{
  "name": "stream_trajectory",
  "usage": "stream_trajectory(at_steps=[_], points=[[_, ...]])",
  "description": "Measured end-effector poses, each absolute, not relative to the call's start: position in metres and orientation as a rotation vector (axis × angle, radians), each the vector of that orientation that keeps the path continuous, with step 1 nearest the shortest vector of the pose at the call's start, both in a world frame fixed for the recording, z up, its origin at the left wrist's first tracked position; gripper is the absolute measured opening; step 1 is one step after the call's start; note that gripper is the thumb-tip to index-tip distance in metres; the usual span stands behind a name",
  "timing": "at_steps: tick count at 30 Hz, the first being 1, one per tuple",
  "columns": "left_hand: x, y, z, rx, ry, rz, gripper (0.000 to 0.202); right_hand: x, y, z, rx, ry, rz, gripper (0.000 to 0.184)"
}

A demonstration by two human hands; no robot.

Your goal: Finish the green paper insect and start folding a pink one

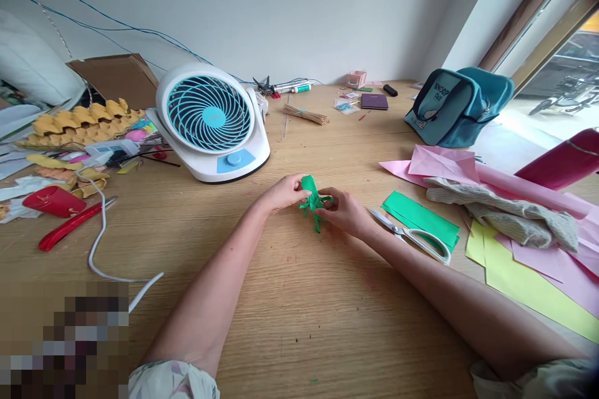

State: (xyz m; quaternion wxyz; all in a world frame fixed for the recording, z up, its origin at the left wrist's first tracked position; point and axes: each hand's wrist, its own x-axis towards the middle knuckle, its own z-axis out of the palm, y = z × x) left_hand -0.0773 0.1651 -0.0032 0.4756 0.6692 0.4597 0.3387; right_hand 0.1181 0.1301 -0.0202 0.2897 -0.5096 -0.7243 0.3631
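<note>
Right now, my left hand (284, 192) pinches the upper part of a cut piece of green paper (309, 183) over the table (299, 305), probably to steady it; my right hand (347, 213) grips its thin, fringed strips from the other side. Next along, scissors (405, 235) partly overlap flat green sheets (418, 215), presumably kept within easy reach. Farther right, the teal bag (434, 113) reads "SNOOP", its smaller lettering unclear.

Bright daylight floods in from the window (556, 43) on my right, washing out the view beyond, while my left hand (282, 194) and right hand (349, 212) look fairly sharp, the wide lens stretches my forearms (213, 290), the top right corner darkens, and coarse pixels mask the lower left.
</note>
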Motion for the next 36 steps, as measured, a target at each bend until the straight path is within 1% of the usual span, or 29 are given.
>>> stream_trajectory(at_steps=[4, 8, 15, 17, 19, 21, 24, 33, 36], points=[[-0.076, 0.163, -0.002, 1.546, 1.104, 0.812, 0.021, 0.117, 0.131, -0.021, -1.350, -1.865, 1.021, 0.045], [-0.075, 0.161, 0.002, 1.499, 1.104, 0.844, 0.012, 0.118, 0.132, -0.021, -1.335, -1.842, 1.051, 0.045], [-0.074, 0.160, 0.003, 1.446, 1.144, 0.848, 0.013, 0.116, 0.132, -0.022, -1.348, -1.801, 1.100, 0.056], [-0.076, 0.161, 0.001, 1.420, 1.180, 0.855, 0.019, 0.116, 0.132, -0.022, -1.340, -1.787, 1.115, 0.057], [-0.078, 0.163, -0.001, 1.401, 1.208, 0.850, 0.029, 0.118, 0.133, -0.021, -1.332, -1.791, 1.119, 0.053], [-0.079, 0.164, -0.001, 1.396, 1.224, 0.833, 0.035, 0.121, 0.134, -0.020, -1.323, -1.798, 1.120, 0.047], [-0.079, 0.169, 0.001, 1.407, 1.247, 0.810, 0.033, 0.124, 0.136, -0.018, -1.325, -1.788, 1.104, 0.044], [-0.085, 0.191, -0.007, 1.419, 1.360, 0.739, 0.025, 0.129, 0.139, -0.018, -1.391, -1.755, 0.988, 0.045], [-0.088, 0.192, -0.011, 1.426, 1.417, 0.752, 0.022, 0.131, 0.143, -0.019, -1.457, -1.778, 0.898, 0.037]])
